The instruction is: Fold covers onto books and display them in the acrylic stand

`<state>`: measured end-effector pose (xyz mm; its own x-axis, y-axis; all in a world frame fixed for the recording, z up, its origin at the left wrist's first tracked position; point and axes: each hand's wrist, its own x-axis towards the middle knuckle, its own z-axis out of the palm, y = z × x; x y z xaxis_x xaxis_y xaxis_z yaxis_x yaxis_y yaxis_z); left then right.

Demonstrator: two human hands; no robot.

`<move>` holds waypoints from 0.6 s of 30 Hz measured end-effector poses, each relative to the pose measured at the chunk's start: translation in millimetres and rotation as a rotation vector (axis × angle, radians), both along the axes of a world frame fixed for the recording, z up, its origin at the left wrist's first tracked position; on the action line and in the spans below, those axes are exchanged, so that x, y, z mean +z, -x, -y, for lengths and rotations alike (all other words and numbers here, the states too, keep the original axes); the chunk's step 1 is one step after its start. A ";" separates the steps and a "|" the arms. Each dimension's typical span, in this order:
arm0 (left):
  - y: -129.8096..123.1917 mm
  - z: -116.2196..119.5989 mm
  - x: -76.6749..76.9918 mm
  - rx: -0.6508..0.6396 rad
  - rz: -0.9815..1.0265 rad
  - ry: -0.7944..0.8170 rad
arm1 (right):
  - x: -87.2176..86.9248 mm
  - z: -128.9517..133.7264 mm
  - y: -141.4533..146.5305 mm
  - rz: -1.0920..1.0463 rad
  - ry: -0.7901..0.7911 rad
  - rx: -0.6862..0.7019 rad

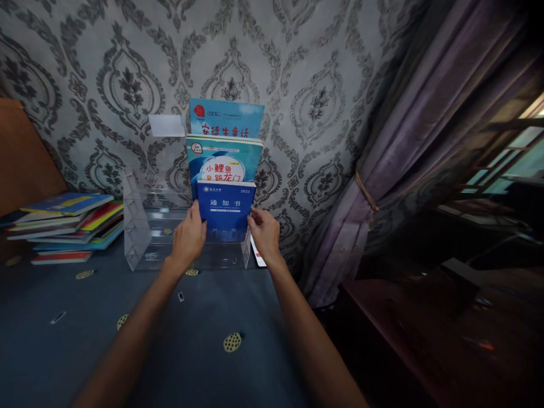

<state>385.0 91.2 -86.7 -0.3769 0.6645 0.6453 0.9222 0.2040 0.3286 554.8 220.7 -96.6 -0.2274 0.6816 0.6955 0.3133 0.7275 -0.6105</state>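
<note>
Both my hands grip a dark blue booklet (225, 218) marked 2022, upright at the right end of a clear acrylic tiered rack (136, 226). Closed on its left edge is my left hand (189, 235); my right hand (264, 231) pinches its right edge. Directly behind stands a teal book (250, 152) with a round white title patch. A light blue book (227, 116) with red lettering rises at the very back. The lower parts of these two books are hidden by what stands in front.
A pile of books (80, 221) lies left of the rack on the dark blue tablecloth (204, 351). Part of a phone-like object (258, 255) shows by my right hand. Patterned wallpaper (131, 79) is behind; a tied purple curtain (361, 215) hangs right, near a dark red surface (382, 306).
</note>
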 end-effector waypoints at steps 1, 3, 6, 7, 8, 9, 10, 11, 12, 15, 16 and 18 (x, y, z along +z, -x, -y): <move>-0.4 0.9 1.6 0.005 0.003 0.016 | 0.5 -0.2 -0.6 -0.007 0.010 0.003; -1.7 2.9 5.3 0.020 0.011 0.056 | 1.6 -0.2 -1.5 -0.026 0.023 0.005; -4.4 5.8 10.1 0.047 0.020 0.096 | 4.2 0.7 -2.7 -0.053 0.039 0.011; -5.2 6.6 11.2 0.055 0.020 0.100 | 5.4 1.1 -3.2 -0.059 0.046 0.013; -6.0 7.1 12.0 0.061 0.020 0.101 | 7.0 1.5 -4.1 -0.062 0.053 0.016; -6.8 7.6 12.5 0.062 0.018 0.100 | 8.8 2.0 -5.3 -0.061 0.059 0.019; -7.4 8.0 12.9 0.060 0.017 0.097 | 11.1 2.6 -7.0 -0.053 0.062 0.024; -8.0 8.3 13.1 0.057 0.016 0.094 | 13.6 3.2 -9.1 -0.038 0.060 0.031; -8.5 8.5 13.3 0.055 0.015 0.092 | 16.5 3.8 -11.5 -0.019 0.057 0.040; -9.5 9.3 14.1 0.062 0.026 0.103 | 25.7 5.9 -19.8 0.024 0.052 0.065; -9.8 9.6 14.4 0.064 0.032 0.111 | 28.7 6.6 -22.4 0.030 0.051 0.066; -9.9 10.1 15.0 0.064 0.043 0.124 | 34.1 8.1 -27.0 0.031 0.043 0.056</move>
<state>394.9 81.1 -71.7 -0.4469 0.7117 0.5420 0.8915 0.3037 0.3362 581.8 212.6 -62.6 -0.2866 0.6965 0.6579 0.2922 0.7175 -0.6323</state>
